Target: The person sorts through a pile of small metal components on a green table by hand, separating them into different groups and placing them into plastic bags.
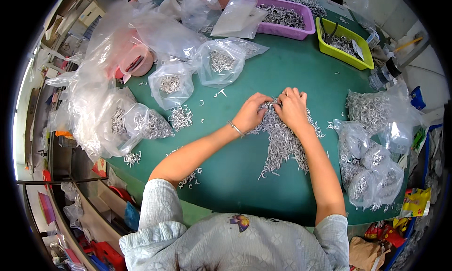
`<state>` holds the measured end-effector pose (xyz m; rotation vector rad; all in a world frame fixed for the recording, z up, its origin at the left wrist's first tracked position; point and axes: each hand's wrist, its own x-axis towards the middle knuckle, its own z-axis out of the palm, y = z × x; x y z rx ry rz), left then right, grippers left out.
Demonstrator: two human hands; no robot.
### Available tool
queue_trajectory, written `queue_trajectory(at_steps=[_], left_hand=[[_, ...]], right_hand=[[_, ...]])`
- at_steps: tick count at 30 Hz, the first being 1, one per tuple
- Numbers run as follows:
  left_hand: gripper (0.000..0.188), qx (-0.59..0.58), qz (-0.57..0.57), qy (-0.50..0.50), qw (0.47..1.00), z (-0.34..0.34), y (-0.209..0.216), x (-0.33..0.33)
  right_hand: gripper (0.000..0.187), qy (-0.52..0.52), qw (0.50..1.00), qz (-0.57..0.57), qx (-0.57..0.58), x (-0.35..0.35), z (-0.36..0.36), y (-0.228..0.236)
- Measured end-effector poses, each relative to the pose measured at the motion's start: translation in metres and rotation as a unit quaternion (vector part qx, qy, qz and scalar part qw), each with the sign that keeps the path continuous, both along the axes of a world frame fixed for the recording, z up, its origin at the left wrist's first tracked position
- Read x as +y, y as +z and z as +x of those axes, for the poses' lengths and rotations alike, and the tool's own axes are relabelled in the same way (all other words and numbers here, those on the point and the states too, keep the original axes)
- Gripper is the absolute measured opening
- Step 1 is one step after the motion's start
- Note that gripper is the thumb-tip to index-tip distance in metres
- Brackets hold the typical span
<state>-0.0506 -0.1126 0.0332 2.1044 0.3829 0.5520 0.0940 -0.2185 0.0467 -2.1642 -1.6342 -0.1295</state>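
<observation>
A heap of small, curved silver metal hooks (286, 151) lies on the green table in front of me. Both hands meet at its far end. My left hand (254, 112), with a bracelet on its wrist, has its fingers bent and closed on some of the pieces. Close beside it, my right hand (293, 108) is curled over the top of the heap, thumb toward the left hand, also closed on pieces there. The fingertips are partly hidden, so I cannot tell exactly which pieces they grip.
Clear bags of metal pieces (170, 85) stand at left; more bulging bags (372, 163) stand at right. A purple basket (294, 32) and a yellow-green basket (346, 59) hold pieces at the back. A pink tub (137, 61) sits far left. Loose pieces (181, 118) are scattered about.
</observation>
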Motion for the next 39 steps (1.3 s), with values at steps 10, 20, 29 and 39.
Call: queue_trajectory(at_steps=[10, 20, 29, 39], left_hand=[[0.032, 0.07, 0.124, 0.075, 0.987, -0.026, -0.005, -0.003], [0.031, 0.063, 0.096, 0.061, 0.992, -0.038, -0.006, 0.0], [0.029, 0.012, -0.264, 0.052, 0.963, -0.046, 0.003, -0.002], [0.033, -0.013, -0.231, 0.004, 0.973, -0.035, 0.006, -0.005]], right_hand=[[0.008, -0.038, 0.997, 0.05, 0.048, -0.006, -0.007, -0.001], [0.009, -0.006, 0.986, 0.141, 0.091, -0.063, -0.008, 0.015], [0.014, -0.109, 0.832, 0.132, 0.528, -0.17, -0.02, 0.01], [0.028, -0.113, 0.586, 0.191, 0.779, -0.283, -0.077, 0.025]])
